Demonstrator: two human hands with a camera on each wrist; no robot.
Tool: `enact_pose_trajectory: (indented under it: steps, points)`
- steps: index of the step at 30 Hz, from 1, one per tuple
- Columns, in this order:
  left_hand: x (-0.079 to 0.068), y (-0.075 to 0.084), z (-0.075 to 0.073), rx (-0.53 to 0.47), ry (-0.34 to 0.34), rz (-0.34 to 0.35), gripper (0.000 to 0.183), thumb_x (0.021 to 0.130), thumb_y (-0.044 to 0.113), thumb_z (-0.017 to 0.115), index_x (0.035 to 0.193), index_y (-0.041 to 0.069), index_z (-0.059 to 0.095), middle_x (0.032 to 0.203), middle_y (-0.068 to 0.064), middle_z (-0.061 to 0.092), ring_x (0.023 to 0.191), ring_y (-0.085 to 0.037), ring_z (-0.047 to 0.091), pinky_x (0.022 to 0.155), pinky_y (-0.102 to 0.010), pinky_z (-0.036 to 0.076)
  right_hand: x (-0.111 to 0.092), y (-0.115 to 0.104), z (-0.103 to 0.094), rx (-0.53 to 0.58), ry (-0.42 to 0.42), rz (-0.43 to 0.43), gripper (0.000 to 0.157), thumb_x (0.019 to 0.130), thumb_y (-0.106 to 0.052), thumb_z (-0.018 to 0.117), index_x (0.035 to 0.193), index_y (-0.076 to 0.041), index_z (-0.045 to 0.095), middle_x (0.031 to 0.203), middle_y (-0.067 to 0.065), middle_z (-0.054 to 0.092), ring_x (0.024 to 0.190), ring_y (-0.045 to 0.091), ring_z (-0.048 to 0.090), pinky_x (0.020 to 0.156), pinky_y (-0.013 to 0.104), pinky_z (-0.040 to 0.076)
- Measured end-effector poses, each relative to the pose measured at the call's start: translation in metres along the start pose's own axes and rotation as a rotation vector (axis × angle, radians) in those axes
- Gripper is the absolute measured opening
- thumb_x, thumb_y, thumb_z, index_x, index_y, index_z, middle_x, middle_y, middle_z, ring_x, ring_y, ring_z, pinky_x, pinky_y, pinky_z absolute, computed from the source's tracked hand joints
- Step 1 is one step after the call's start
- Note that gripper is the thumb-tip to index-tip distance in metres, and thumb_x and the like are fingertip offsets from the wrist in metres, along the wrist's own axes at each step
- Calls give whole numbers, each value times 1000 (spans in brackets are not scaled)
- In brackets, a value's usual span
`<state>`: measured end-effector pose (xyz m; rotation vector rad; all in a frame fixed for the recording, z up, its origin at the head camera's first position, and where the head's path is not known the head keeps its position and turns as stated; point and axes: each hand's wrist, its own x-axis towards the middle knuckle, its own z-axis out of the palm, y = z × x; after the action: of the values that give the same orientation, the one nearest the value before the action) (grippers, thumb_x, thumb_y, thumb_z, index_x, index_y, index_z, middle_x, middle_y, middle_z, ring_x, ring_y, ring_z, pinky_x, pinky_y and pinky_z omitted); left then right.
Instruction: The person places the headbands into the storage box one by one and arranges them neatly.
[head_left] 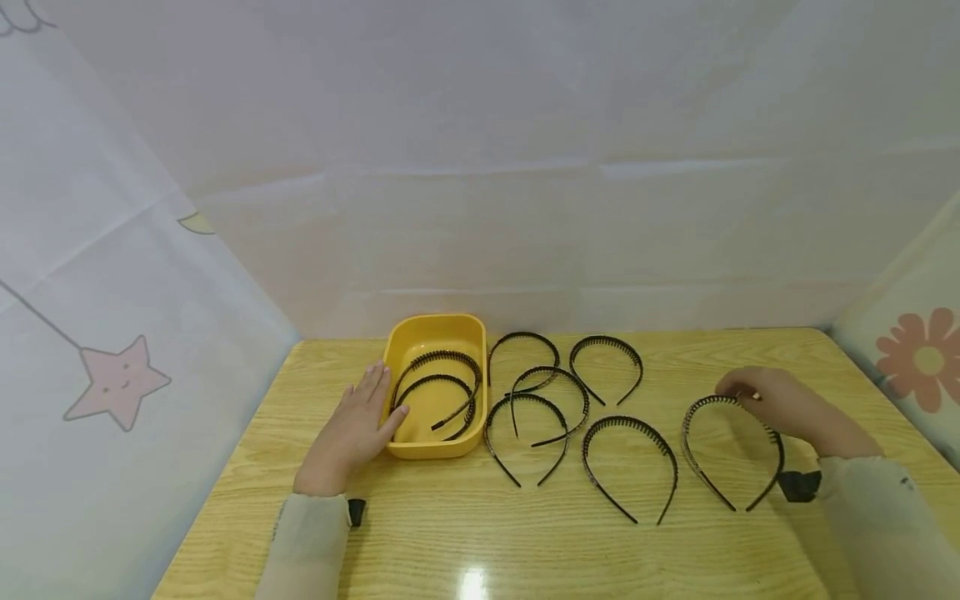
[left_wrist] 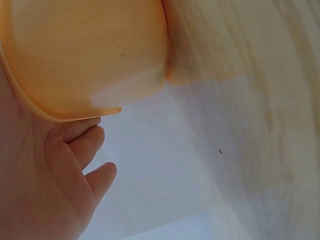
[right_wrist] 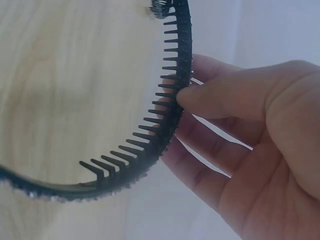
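My right hand [head_left: 772, 404] pinches a black toothed headband [head_left: 691, 442] near the top of its arch, at the right of the table. In the right wrist view the thumb presses on the headband's toothed band [right_wrist: 170, 115] with the fingers behind it, and sparkly bits show along the outer edge. My left hand [head_left: 352, 437] lies along the left side of a yellow plastic box [head_left: 437, 451], fingers stretched out against its wall and thumb at the rim. Inside the box lie two black headbands [head_left: 450, 355], one overlapping the other.
Several more black headbands lie between the box and my right hand; one headband [head_left: 558, 371] overlaps its neighbours, and another headband [head_left: 630, 421] lies nearest the held one. The wooden table [head_left: 420, 525] meets a pale cloth wall [head_left: 525, 250] at the back.
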<state>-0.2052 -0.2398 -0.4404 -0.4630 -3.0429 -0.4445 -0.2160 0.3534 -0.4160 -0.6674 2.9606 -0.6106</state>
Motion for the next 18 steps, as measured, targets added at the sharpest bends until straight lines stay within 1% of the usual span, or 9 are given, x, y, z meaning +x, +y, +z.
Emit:
enact_pose_trajectory:
  steps: [6, 12, 15, 18]
  points:
    - [-1, 1, 0, -1, 4, 1, 82, 108, 56, 32, 158, -7, 19, 167, -23, 12, 154, -39, 10, 121, -62, 12, 3, -3, -8, 7, 38, 17, 23, 96, 9, 58, 114, 1, 69, 110, 18, 68, 96, 36, 66, 79, 54, 56]
    - [0, 1, -1, -2, -1, 0, 81, 108, 55, 32, 158, -8, 18, 167, -23, 12, 154, -40, 10, 121, -63, 12, 4, -8, -15, 21, 76, 47, 26, 99, 7, 54, 122, 5, 65, 117, 27, 65, 101, 45, 64, 78, 57, 56]
    - [0, 1, -1, 2, 1, 2, 81, 108, 54, 33, 158, -8, 18, 166, -24, 12, 154, -40, 10, 121, -63, 12, 6, -10, -18, 23, 119, 52, 26, 100, 6, 53, 124, 7, 63, 119, 29, 64, 104, 48, 62, 80, 60, 54]
    - [0, 1, -1, 1, 6, 4, 81, 108, 54, 33, 158, -8, 18, 166, -24, 12, 154, -41, 10, 121, -63, 11, 8, -13, -19, 18, 187, 49, 26, 101, 6, 53, 125, 8, 62, 120, 30, 63, 103, 50, 62, 80, 63, 53]
